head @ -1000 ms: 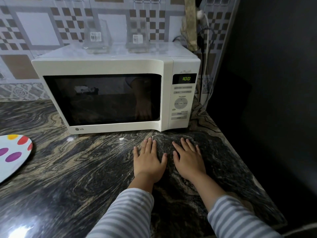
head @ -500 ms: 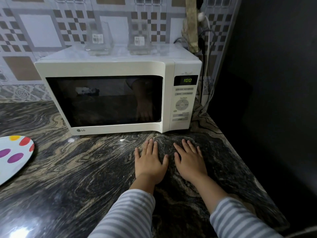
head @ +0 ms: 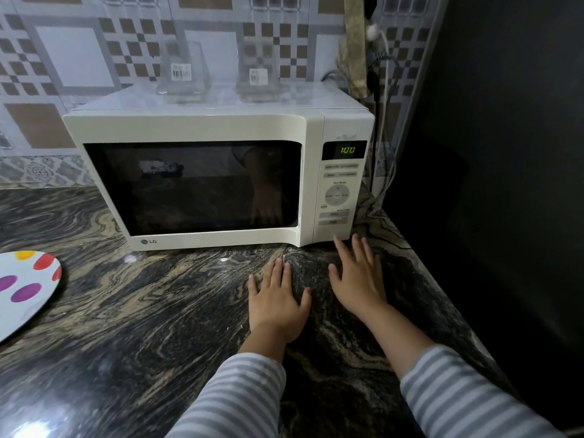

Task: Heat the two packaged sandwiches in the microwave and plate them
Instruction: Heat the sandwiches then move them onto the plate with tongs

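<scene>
Before me a dark swirled stone worktop (head: 132,311) meets a checkered tile wall (head: 79,58); a black panel (head: 505,153) stands on my right.

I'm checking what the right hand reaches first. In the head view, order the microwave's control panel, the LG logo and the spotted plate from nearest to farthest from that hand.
From the right hand:
1. Control panel, just beyond the fingertips, on the microwave's right.
2. LG logo, on the door's lower left corner.
3. Spotted plate, at the counter's far left edge.
</scene>
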### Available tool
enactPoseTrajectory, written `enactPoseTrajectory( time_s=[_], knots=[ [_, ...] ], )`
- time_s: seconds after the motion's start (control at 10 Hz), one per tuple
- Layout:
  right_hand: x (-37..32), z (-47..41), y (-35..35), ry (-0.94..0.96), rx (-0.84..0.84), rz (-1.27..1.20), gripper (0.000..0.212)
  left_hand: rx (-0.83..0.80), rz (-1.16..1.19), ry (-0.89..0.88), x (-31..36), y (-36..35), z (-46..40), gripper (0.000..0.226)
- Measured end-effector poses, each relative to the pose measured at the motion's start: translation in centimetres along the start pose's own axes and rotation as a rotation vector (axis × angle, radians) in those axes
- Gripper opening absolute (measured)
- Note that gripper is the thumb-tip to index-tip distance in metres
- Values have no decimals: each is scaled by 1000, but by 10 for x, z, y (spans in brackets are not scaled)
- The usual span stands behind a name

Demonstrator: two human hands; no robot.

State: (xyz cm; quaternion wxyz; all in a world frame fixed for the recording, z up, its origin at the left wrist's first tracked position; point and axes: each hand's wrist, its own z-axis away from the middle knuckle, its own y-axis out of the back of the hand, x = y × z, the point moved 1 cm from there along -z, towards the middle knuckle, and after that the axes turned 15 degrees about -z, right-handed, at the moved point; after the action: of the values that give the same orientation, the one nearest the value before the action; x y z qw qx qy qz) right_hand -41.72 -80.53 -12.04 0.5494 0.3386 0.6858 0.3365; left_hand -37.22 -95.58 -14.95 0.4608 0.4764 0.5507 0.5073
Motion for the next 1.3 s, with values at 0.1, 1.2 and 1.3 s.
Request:
enactPoseTrajectory(
  time_s=[0.1, 1.2, 1.3],
  knots=[
    [-5, -14, 8, -10, 26, 30, 64, 5, 1, 0, -1, -1, 0, 74],
    [-65, -40, 91, 306, 436, -79, 49, 421, 23, 28, -7, 84, -27, 84],
    [-84, -57, 121, 397, 487, -48, 47, 645, 22, 26, -12, 133, -46, 87]
  ],
)
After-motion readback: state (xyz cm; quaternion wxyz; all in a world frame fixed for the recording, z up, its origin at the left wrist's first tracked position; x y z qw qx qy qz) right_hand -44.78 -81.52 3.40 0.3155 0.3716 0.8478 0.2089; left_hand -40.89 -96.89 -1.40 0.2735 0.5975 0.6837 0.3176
